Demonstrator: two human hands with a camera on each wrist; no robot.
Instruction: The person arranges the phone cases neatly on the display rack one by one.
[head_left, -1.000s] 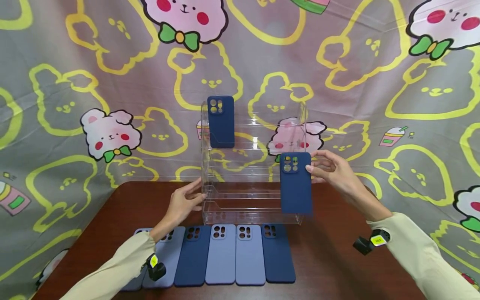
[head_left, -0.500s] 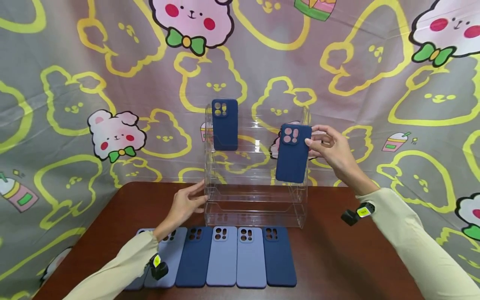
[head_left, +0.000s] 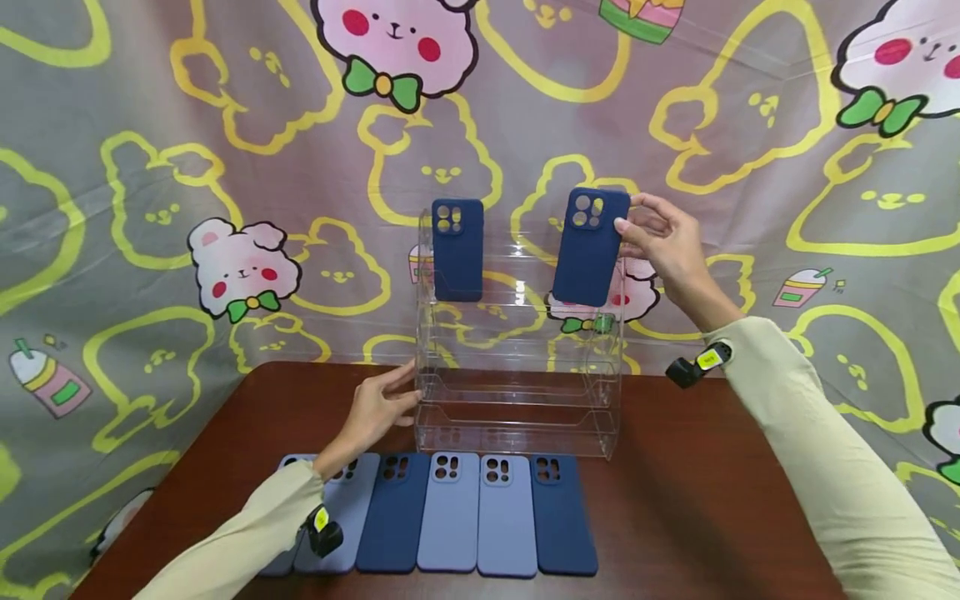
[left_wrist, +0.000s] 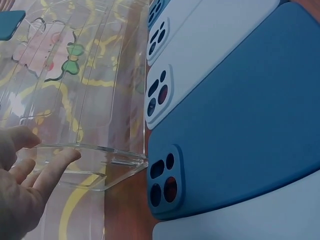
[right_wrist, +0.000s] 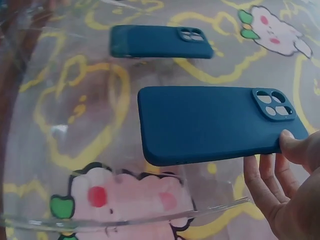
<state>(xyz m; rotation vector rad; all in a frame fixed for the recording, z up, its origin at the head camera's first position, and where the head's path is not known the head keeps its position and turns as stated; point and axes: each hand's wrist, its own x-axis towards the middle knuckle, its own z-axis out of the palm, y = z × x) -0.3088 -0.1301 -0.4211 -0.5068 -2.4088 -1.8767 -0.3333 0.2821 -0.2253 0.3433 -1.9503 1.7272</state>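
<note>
In the head view my right hand [head_left: 663, 246] pinches a dark blue phone case [head_left: 592, 247] by its upper right edge. The case tilts slightly, camera cutouts up, in front of the top right of a clear tiered rack [head_left: 517, 417]. Whether its lower edge touches the rack, I cannot tell. The right wrist view shows the thumb on the front of this case [right_wrist: 210, 125] and the fingers below and behind. A second dark blue case [head_left: 458, 250] stands at the rack's top left. My left hand [head_left: 375, 408] rests fingertips against the rack's left side, fingers fairly straight.
A row of light and dark blue phone cases [head_left: 448, 517] lies on the brown table [head_left: 690, 467] before the rack, partly under my left forearm. A patterned cloth [head_left: 285, 100] hangs close behind the rack.
My right hand has raised the dark blue phone case from the rack's lower right to its top right. My left hand stays at the rack's left side.
</note>
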